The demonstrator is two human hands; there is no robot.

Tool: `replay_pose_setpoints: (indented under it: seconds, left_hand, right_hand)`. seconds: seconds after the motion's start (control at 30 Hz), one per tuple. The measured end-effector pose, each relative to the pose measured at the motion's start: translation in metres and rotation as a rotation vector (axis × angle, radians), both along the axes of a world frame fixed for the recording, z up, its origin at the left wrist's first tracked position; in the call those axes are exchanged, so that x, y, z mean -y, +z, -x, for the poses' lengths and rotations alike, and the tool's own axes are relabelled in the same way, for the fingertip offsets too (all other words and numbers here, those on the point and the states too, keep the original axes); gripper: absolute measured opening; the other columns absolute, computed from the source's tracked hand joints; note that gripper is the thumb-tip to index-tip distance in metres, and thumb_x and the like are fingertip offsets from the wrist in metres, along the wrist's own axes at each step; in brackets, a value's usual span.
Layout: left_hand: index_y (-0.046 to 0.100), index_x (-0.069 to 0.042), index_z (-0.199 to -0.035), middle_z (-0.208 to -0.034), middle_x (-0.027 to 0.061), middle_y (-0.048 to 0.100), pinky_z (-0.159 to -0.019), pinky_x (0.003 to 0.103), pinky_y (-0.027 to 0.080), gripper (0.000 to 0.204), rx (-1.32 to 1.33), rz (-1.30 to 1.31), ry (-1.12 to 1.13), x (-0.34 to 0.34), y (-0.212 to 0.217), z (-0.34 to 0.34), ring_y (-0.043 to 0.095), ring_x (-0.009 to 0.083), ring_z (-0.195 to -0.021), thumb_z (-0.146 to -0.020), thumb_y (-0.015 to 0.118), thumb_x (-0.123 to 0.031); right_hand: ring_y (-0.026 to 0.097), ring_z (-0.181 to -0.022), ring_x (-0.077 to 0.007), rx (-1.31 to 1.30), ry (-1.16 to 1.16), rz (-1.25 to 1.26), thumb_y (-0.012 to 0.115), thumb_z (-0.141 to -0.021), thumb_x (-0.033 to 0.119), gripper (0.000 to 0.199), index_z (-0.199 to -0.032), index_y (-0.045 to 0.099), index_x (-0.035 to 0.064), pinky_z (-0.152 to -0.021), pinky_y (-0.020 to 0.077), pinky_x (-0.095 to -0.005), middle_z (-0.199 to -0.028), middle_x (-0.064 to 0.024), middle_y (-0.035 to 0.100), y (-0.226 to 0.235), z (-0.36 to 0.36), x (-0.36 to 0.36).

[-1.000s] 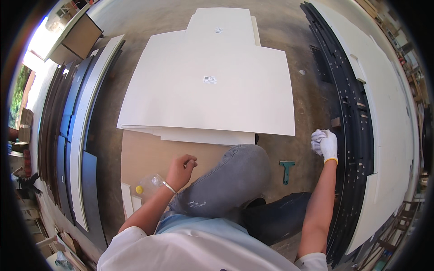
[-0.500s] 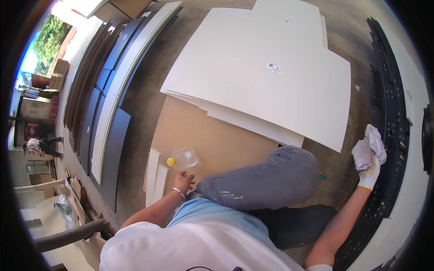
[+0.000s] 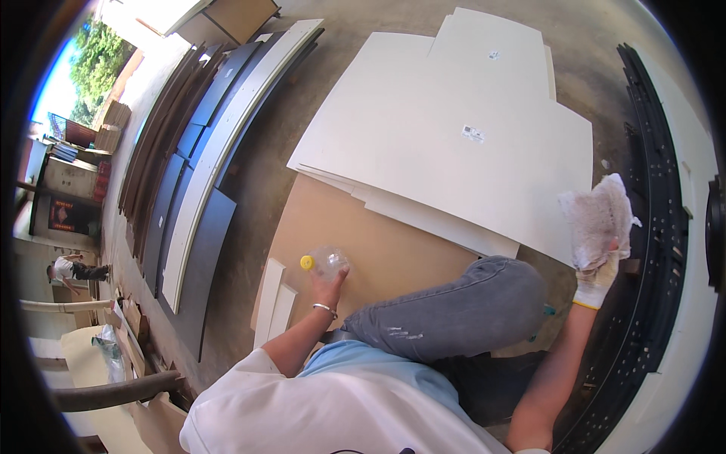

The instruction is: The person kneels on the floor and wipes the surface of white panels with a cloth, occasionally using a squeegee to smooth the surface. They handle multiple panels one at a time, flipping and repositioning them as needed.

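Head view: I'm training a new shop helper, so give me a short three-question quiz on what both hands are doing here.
1. True or false: the left hand grips a clear bottle with a yellow cap.
2. What does the gloved right hand hold? A) white cloth B) hammer C) brush
3. What does the bottle lie on?

Key: 1 true. 2 A, a white cloth. 3 The tan board beside the white panels.

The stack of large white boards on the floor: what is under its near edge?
Under the stack of large white boards, a tan fibreboard sheet pokes out toward the person, carrying a clear plastic bottle with a yellow cap gripped by the left hand. Its far part is covered.
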State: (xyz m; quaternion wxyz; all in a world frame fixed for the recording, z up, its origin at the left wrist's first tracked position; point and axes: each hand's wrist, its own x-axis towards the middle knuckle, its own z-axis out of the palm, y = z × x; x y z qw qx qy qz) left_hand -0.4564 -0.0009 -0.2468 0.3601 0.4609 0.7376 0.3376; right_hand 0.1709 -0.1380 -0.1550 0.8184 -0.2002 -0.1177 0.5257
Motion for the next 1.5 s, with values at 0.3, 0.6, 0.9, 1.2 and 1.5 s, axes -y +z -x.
replay_pose_setpoints:
  seconds: [0.3, 0.6, 0.9, 1.2, 1.5]
  left_hand:
    - [0.049, 0.001, -0.141, -0.136, 0.0154, 0.060, -0.110, 0.040, 0.048, 0.070, 0.180, -0.177, 0.036, -0.051, -0.025, 0.017, 0.060, 0.0276, -0.127, -0.081, 0.083, -0.007]
    - [0.058, 0.002, -0.119, -0.113, 0.0201, 0.067, -0.093, 0.044, 0.052, 0.045, -0.326, -0.400, -0.460, -0.131, 0.069, -0.052, 0.066, 0.0354, -0.106, -0.086, 0.084, -0.015]
    - [0.060, -0.007, -0.115, -0.111, 0.0120, 0.069, -0.096, 0.045, 0.049, 0.045, -0.731, -0.821, -1.200, -0.145, 0.224, -0.282, 0.065, 0.0348, -0.109, -0.077, 0.083, -0.009]
    - [0.063, -0.005, -0.104, -0.101, 0.0117, 0.068, -0.094, 0.043, 0.049, 0.028, -0.978, -1.097, -1.485, -0.109, 0.264, -0.422, 0.064, 0.0306, -0.104, -0.078, 0.064, 0.006]
    - [0.064, -0.006, -0.099, -0.097, 0.0111, 0.069, -0.092, 0.043, 0.049, 0.023, -0.997, -0.979, -1.438, -0.107, 0.263, -0.387, 0.066, 0.0301, -0.102, -0.078, 0.068, 0.003]
  right_hand:
    - [0.057, -0.136, -0.0371, -0.038, -0.233, 0.171, 0.062, -0.105, 0.016, 0.051, -0.153, 0.048, 0.0093, -0.114, 0.0487, -0.0572, -0.152, -0.0141, 0.056, -0.001, 0.062, -0.043]
    - [0.057, -0.137, -0.0360, -0.152, -0.242, 0.068, 0.052, -0.108, 0.016, 0.045, -0.153, 0.049, 0.0109, -0.116, 0.0480, -0.0564, -0.151, -0.0152, 0.056, 0.013, 0.083, -0.054]
    - [0.060, -0.133, -0.0389, -0.194, -0.259, 0.014, 0.050, -0.108, 0.023, 0.046, -0.151, 0.051, 0.0058, -0.113, 0.0492, -0.0571, -0.148, -0.0173, 0.059, 0.039, 0.099, -0.052]
    - [0.059, -0.133, -0.0295, -0.188, -0.272, 0.069, 0.049, -0.112, 0.037, 0.047, -0.151, 0.047, 0.0109, -0.110, 0.0510, -0.0487, -0.148, -0.0107, 0.058, 0.042, 0.099, -0.046]
    - [0.059, -0.132, -0.0298, -0.273, -0.165, 0.163, 0.049, -0.112, 0.039, 0.048, -0.151, 0.047, 0.0108, -0.112, 0.0496, -0.0470, -0.146, -0.0100, 0.059, 0.048, 0.101, -0.066]
